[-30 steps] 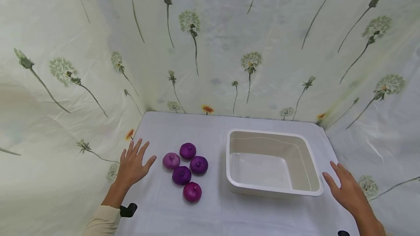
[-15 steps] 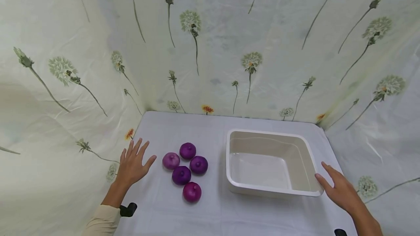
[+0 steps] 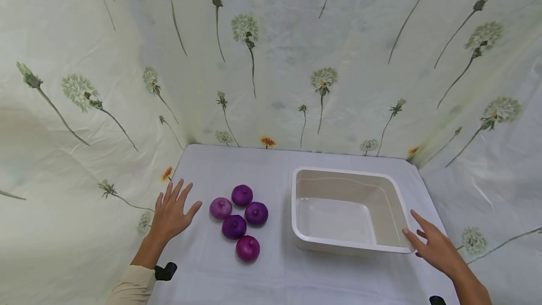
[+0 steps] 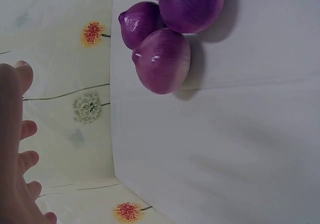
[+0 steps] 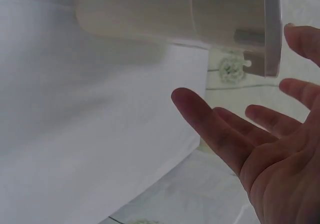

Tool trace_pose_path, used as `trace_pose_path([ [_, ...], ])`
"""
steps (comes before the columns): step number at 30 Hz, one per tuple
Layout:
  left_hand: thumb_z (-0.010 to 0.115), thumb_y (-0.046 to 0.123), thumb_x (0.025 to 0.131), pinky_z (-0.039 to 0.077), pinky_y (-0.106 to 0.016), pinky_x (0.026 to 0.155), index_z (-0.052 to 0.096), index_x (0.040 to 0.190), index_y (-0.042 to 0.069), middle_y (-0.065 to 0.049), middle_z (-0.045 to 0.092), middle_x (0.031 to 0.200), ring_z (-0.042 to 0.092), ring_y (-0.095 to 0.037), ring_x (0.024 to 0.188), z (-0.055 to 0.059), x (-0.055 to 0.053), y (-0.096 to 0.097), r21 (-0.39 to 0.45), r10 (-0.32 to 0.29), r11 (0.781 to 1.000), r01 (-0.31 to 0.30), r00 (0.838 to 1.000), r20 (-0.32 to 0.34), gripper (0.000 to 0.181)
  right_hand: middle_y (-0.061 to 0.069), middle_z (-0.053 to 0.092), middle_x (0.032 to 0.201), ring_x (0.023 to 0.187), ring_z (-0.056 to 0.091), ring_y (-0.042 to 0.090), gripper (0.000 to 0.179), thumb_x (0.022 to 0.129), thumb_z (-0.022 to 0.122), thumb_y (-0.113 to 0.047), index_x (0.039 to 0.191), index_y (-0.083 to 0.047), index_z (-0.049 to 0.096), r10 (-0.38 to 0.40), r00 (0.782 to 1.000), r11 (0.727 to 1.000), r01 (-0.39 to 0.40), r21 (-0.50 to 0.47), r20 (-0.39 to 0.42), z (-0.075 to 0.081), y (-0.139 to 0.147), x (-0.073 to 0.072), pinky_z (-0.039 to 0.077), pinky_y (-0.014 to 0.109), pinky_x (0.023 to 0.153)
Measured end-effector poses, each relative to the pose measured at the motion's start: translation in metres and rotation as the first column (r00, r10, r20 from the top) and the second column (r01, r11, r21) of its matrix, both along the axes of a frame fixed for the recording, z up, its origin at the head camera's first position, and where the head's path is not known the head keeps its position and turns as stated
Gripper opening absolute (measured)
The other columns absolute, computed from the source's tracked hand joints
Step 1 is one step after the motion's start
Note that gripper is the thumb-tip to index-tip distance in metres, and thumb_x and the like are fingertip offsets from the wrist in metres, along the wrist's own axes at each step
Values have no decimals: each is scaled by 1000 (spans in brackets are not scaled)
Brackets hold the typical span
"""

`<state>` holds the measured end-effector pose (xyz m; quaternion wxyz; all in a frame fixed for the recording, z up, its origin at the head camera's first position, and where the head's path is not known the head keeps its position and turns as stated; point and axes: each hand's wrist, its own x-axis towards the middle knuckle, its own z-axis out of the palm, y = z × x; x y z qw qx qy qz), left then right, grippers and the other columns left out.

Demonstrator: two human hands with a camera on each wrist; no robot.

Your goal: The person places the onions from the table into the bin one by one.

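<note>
Several purple onions lie in a loose cluster on the white-covered table, among them a pale one (image 3: pixel 221 208), a dark one (image 3: pixel 234 227) and a reddish one (image 3: pixel 247 248). My left hand (image 3: pixel 171 218) hovers just left of them, fingers spread, holding nothing; in the left wrist view its fingers stay apart from the onions. To their right stands an empty cream plastic tub (image 3: pixel 351 244). My right hand (image 3: pixel 438 246) is at the tub's near right corner, thumb tip right at the rim. Its other fingers stretch beside and below the rim in the right wrist view (image 5: pixel 280 174).
Flower-printed sheeting (image 3: pixel 275 60) hangs behind the table and along both sides. The white table cover (image 3: pixel 271 276) extends in front of the onions and tub. Black wrist mounts (image 3: pixel 165 271) show below both hands.
My right hand has moved left from beside the tub to its near right corner, and its fingers have dipped around the rim's outside. The left hand, onions and tub look unmoved.
</note>
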<state>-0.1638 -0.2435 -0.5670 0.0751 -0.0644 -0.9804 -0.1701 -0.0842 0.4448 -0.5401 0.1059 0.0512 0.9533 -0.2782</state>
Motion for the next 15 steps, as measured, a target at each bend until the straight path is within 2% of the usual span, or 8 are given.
trace_pose_path([
  [2, 57, 55, 95, 14, -70, 116, 43, 151, 14, -20, 32, 161, 19, -48, 150, 0, 0, 0, -1, 0, 1000, 0, 1000, 4, 71, 46, 19, 149, 124, 38, 68, 87, 101, 53, -47, 158, 0, 7, -9, 1000, 999, 10, -39, 17, -1, -1, 1, 61, 38, 61],
  [5, 57, 55, 95, 14, -69, 116, 42, 151, 15, -19, 32, 161, 19, -47, 150, 0, 1, 0, -4, -2, 1000, 2, 1000, 5, 71, 45, 22, 148, 119, 48, 65, 87, 102, 54, -44, 158, 0, 6, -12, 1000, 996, 14, -83, 19, -4, -3, 2, 61, 34, 60],
  [10, 57, 54, 95, 15, -70, 115, 43, 151, 14, -20, 33, 160, 21, -47, 149, 0, 1, -1, -4, -2, 1000, 2, 1000, -8, 70, 42, 24, 149, 106, 64, 54, 86, 101, 57, -39, 158, 1, 7, -16, 1000, 990, 18, -137, 12, -7, -4, 3, 60, 32, 59],
  [15, 57, 56, 95, 15, -70, 115, 43, 151, 14, -20, 32, 160, 20, -48, 149, 0, 2, -1, -3, 1, 1000, -1, 1000, 2, 71, 43, 19, 152, 101, 68, 47, 89, 101, 58, -41, 159, -3, 3, -36, 998, 987, 42, -154, 44, -9, -4, 3, 61, 33, 61],
])
